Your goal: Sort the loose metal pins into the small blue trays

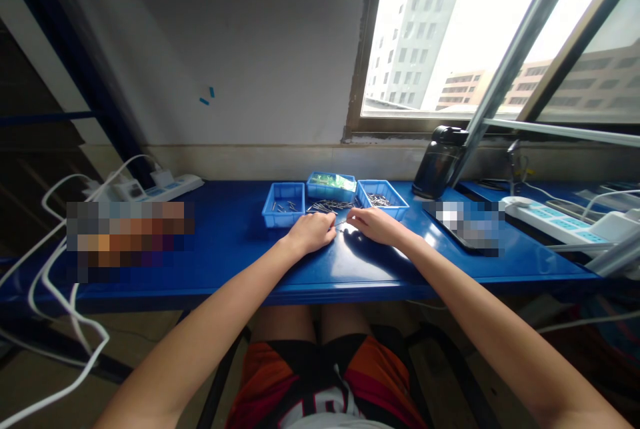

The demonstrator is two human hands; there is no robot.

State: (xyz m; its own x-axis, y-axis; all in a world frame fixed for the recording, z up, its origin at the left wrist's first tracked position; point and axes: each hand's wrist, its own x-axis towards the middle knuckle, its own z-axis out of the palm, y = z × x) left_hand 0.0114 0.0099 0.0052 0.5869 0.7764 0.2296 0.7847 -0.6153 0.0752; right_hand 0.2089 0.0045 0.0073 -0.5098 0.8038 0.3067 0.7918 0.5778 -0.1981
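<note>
Altogether, two hands (313,232) work near three blue bins (281,218).

There's just the one camera, worn on the head of the seated person (215,322), facing forward and down. It sits well back from the bare hands (313,232), wide enough to catch the glossy blue table (225,242) around them, the orange-and-black fabric shorts (280,369) below and the brown-framed glass window (480,36) beyond, to their right.

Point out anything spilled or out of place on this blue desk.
The loose dark pieces look slightly out of place: they lie jumbled on the desk between the left bin and right bin, while similar-looking pieces sit inside both.
</note>
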